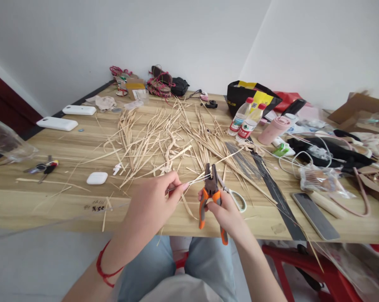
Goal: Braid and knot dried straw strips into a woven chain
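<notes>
My left hand (160, 195) is closed in a pinch on thin pale wires (198, 180), whose ends reach right to the pliers. Wrapped round orange-and-grey handles, my right hand (222, 209) holds the pliers (212, 184) upright with their dark jaws parted. The wire ends lie at the jaws; whether they pass between them or in front I cannot tell. White-handled scissors (239, 200) lie just right of the pliers. Beyond both hands a braided straw piece (169, 149) rests among many loose straw strips (148, 142).
To the right are two water bottles (249, 121), a pink cup (275, 129), a phone (315, 216) and a plastic-wrapped pack (321, 179). On the left lie a white earphone case (97, 178), keys (44, 167) and a tipped clear plastic container (8, 140). A black bag (233, 94) stands behind.
</notes>
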### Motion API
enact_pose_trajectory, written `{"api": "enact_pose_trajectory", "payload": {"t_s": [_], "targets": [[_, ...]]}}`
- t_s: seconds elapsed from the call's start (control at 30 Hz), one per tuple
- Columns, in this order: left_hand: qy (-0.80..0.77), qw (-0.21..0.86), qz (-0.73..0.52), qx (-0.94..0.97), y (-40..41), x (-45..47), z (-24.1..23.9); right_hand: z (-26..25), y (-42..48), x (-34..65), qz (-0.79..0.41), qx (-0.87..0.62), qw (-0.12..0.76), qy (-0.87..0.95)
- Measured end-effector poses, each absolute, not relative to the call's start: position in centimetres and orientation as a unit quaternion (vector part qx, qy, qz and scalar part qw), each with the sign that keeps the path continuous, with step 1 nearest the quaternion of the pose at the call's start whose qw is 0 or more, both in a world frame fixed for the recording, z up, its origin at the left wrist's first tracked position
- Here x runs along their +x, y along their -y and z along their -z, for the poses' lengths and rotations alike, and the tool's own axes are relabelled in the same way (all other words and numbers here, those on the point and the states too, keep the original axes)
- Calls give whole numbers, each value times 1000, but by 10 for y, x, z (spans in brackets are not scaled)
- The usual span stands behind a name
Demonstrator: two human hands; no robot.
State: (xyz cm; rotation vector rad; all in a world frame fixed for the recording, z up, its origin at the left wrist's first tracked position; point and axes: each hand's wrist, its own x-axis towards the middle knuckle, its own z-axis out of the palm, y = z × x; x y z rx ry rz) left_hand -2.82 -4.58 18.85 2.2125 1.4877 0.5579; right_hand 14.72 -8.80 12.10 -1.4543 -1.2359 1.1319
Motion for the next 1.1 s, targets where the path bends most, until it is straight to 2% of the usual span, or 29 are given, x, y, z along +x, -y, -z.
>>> {"api": "enact_pose_trajectory", "payload": {"t_s": [0.3,0.5,0.83,0.97,1.1], "targets": [[-532,181,-165,810,51,-29,-196,-125,87,148,-477,-581,442,490],[-525,176,-150,819,49,-30,-196,-118,89,149,-418,-600,440,521],[-485,267,-178,813,44,-34,-183,-118,88,154,-351,-628,432,544],[-486,313,-241,780,34,-45,-173,-118,82,168,-483,-581,456,469],[-466,377,-280,750,26,-46,-161,-115,74,170,-667,-436,503,335]]}}
